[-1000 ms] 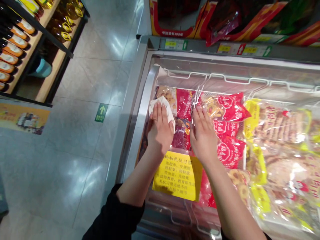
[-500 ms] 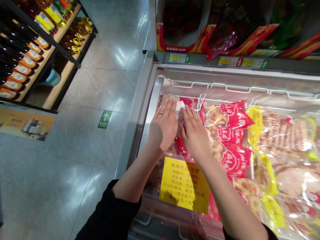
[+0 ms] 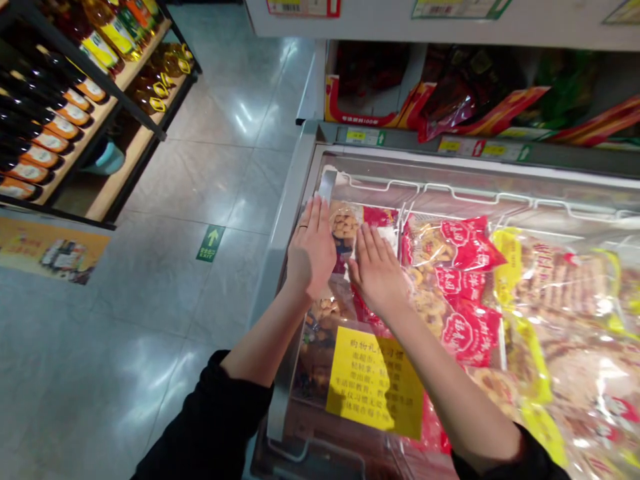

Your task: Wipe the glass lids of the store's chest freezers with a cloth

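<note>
My left hand lies flat with fingers stretched out along the left edge of the freezer's clear lid, wearing a thin dark ring. My right hand, also flat, rests on a crumpled white wipe that shows past its fingertips. Most of the wipe is hidden beneath that hand. Under the lid, between the hands, a bag of small brown pieces is visible. Red snack bags lie beneath the glass to the right. Stuck to the lid below my wrists is a yellow notice.
Yellow-edged food packs fill the freezer's right side. Behind it, red-edged boxes stand under a white shelf edge. Bottle shelves are at the left. On the tiled floor is a green exit sign.
My hands have moved apart: the left toward the lid's left edge, the right slightly down and right with the white wipe. The view has tilted up a little, showing the white shelf edge.
</note>
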`<action>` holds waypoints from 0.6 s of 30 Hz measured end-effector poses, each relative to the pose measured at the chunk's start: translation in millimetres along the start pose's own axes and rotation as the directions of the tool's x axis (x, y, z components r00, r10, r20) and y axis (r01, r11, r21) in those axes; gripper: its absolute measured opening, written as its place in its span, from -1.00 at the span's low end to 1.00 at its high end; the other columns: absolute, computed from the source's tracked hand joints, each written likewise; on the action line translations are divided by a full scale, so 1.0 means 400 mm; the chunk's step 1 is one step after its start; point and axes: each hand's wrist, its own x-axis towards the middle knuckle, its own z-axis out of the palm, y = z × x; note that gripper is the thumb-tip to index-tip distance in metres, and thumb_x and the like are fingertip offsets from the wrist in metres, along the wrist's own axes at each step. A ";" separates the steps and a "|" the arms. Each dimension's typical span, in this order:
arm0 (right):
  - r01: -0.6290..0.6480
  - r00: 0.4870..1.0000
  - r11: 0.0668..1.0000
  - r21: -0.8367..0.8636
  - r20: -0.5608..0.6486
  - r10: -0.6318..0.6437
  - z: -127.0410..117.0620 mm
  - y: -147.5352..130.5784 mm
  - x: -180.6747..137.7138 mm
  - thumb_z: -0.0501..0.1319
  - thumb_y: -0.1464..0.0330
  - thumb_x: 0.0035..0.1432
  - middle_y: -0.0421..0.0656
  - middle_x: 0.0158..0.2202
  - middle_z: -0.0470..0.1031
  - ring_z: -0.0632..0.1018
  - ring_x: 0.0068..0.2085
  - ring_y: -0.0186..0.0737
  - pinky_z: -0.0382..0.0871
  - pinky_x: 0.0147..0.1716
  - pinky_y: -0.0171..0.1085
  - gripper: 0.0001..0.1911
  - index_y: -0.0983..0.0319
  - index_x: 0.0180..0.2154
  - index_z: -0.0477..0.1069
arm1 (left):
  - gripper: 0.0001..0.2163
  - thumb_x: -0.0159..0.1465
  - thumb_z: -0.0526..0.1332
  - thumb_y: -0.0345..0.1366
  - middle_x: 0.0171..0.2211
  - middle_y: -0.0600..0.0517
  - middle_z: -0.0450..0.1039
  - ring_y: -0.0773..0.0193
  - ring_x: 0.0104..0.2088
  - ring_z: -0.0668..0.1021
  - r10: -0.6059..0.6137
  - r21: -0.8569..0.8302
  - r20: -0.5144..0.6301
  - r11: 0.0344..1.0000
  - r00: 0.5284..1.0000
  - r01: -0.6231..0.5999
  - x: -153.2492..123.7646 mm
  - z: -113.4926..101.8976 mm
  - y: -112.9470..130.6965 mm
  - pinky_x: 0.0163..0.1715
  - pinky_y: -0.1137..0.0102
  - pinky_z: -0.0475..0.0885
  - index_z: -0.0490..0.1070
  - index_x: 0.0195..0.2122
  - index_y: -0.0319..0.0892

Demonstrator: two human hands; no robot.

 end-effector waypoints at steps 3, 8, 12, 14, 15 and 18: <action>0.096 0.992 0.995 0.003 0.080 -0.096 0.004 -0.046 0.022 -0.07 0.26 0.56 0.12 0.58 0.07 0.15 0.59 0.07 0.10 0.56 0.13 -0.31 0.49 0.54 0.09 | -0.45 0.52 -0.08 -0.44 0.59 -0.29 0.07 0.09 0.59 0.13 -0.021 0.017 0.018 1.000 1.000 0.020 0.003 -0.007 0.004 0.56 0.20 0.13 0.11 0.51 -0.42; 0.210 0.963 0.976 0.055 0.158 -0.217 -0.010 -0.021 0.147 -0.04 0.28 0.53 0.08 0.58 0.10 0.16 0.58 0.02 0.06 0.58 0.07 -0.32 0.49 0.52 0.15 | -0.43 0.50 -0.07 -0.46 0.59 -0.27 0.08 0.07 0.60 0.10 0.029 0.021 0.043 0.999 0.999 -0.030 0.011 -0.007 -0.009 0.56 0.13 0.16 0.07 0.53 -0.40; 0.101 0.989 0.994 0.050 0.098 -0.106 -0.027 0.045 0.130 -0.06 0.26 0.53 0.03 0.59 0.10 0.16 0.59 0.01 0.08 0.57 0.14 -0.32 0.40 0.54 0.12 | -0.42 0.50 -0.06 -0.46 0.58 -0.26 0.08 0.07 0.60 0.11 0.063 -0.010 0.014 0.998 0.998 -0.063 0.011 -0.006 -0.015 0.56 0.08 0.16 0.04 0.55 -0.35; 0.050 0.996 0.998 0.043 0.078 -0.053 -0.032 0.051 0.082 -0.08 0.25 0.54 0.02 0.59 0.10 0.16 0.58 0.01 0.10 0.56 0.16 -0.32 0.37 0.55 0.11 | -0.43 0.51 -0.05 -0.44 0.58 -0.28 0.09 0.04 0.60 0.12 0.072 -0.015 0.017 0.997 0.997 -0.072 0.011 -0.007 -0.013 0.56 0.07 0.17 0.05 0.55 -0.37; 0.040 0.996 0.998 0.040 0.076 -0.043 -0.032 0.045 0.060 -0.08 0.25 0.55 0.01 0.59 0.10 0.17 0.58 0.00 0.10 0.56 0.16 -0.32 0.36 0.55 0.10 | -0.43 0.51 -0.05 -0.44 0.58 -0.29 0.10 0.04 0.59 0.13 0.079 -0.014 0.021 0.997 0.997 -0.079 0.012 -0.008 -0.011 0.56 0.06 0.18 0.06 0.54 -0.38; 0.072 0.992 0.997 0.038 0.097 -0.076 -0.028 0.009 0.038 -0.08 0.25 0.55 0.01 0.58 0.11 0.17 0.58 -0.02 0.10 0.56 0.11 -0.33 0.38 0.54 0.12 | -0.42 0.50 -0.05 -0.47 0.56 -0.28 0.14 0.05 0.59 0.15 0.106 -0.004 0.039 0.994 0.994 -0.106 0.014 -0.010 -0.007 0.55 0.06 0.20 0.09 0.54 -0.36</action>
